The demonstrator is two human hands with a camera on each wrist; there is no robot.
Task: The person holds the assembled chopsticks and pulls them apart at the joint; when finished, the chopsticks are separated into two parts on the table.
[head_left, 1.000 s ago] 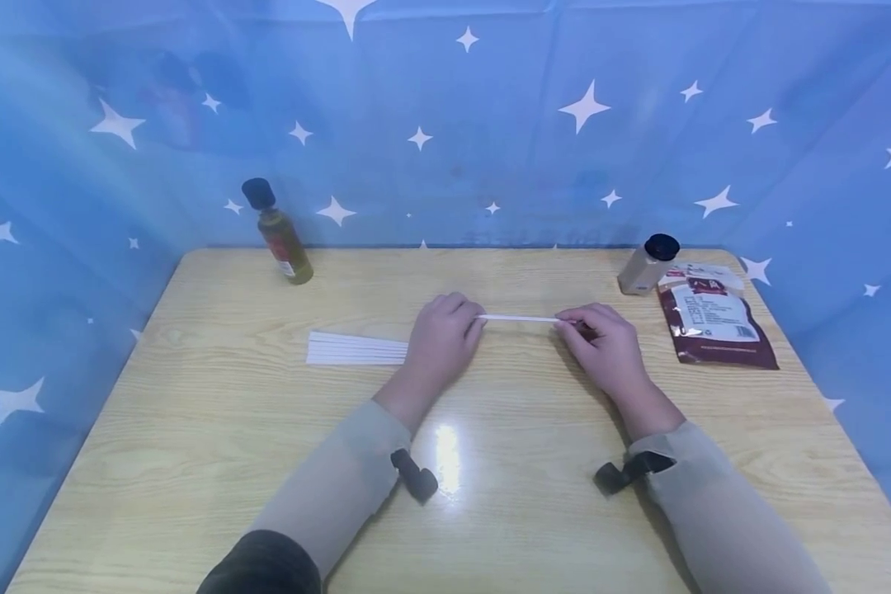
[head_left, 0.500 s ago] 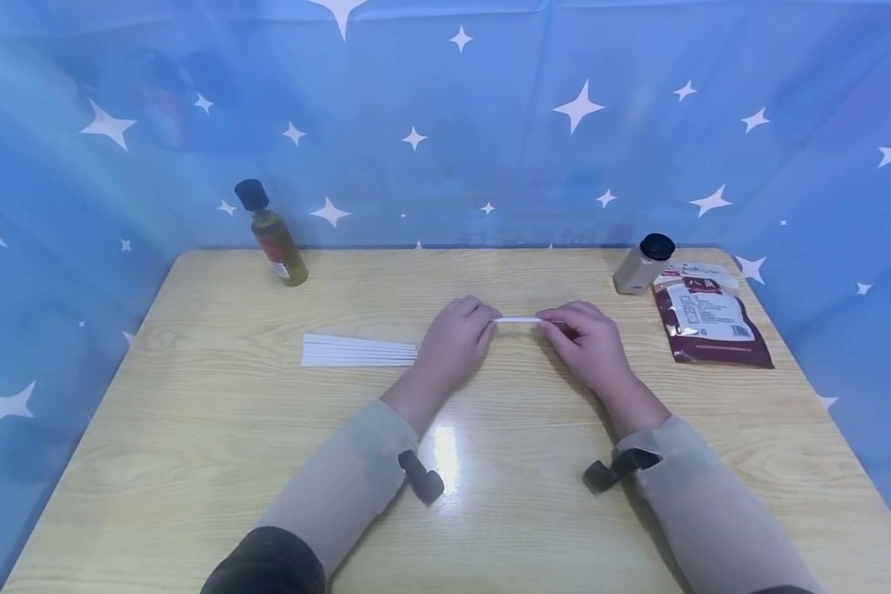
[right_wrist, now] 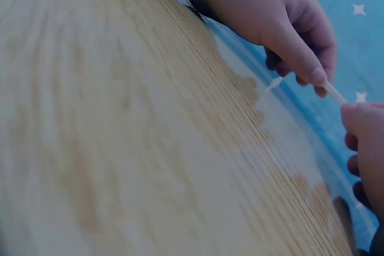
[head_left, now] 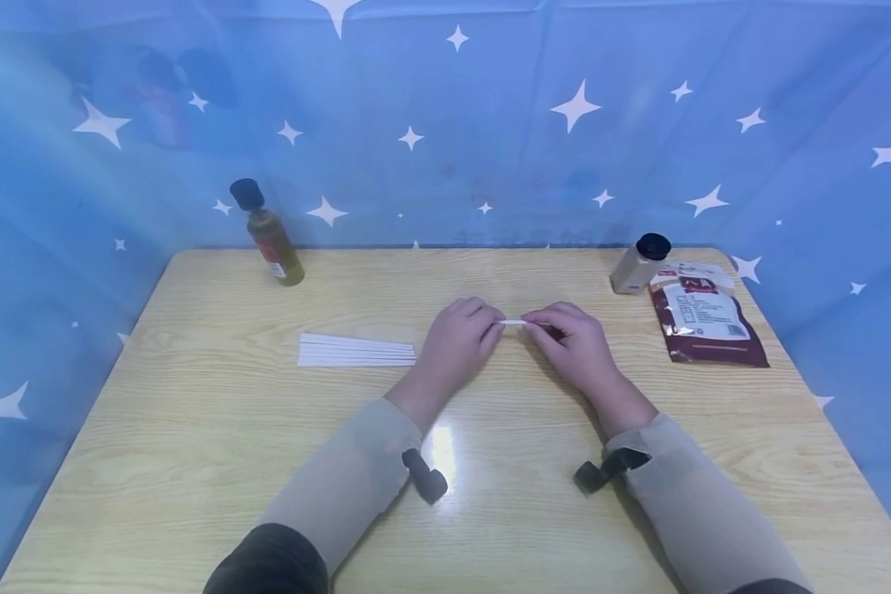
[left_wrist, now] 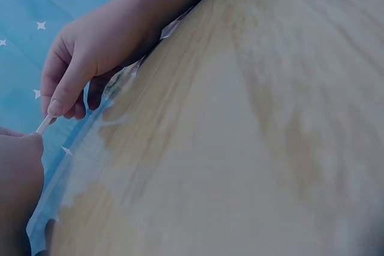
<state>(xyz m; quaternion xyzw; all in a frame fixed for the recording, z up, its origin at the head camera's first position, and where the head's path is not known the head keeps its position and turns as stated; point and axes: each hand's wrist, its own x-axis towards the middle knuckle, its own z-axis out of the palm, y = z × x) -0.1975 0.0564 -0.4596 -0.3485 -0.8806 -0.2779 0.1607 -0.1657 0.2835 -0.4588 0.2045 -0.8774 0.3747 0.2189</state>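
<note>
A thin white strip [head_left: 514,322] spans the short gap between my two hands, above the middle of the table. My left hand [head_left: 456,340] pinches one end between thumb and fingers. The other end is pinched by my right hand [head_left: 573,345]. In the right wrist view, the visible piece of the strip [right_wrist: 334,93] is narrow and pale, running from fingertip to fingertip; the fingers hide the rest. Several flat white strips [head_left: 356,351] lie side by side on the table, just left of my left hand, slightly fanned.
A dark-capped bottle [head_left: 276,247] stands at the back left of the wooden table [head_left: 193,462]. At the back right are a black-lidded jar [head_left: 638,266] and a maroon and white packet [head_left: 705,322]. A blue star-patterned cloth [head_left: 445,124] hangs behind the table.
My hands have come closer together, the right moving left and the left moving right. Less of the strip shows between them. More of the strips on the table is uncovered.
</note>
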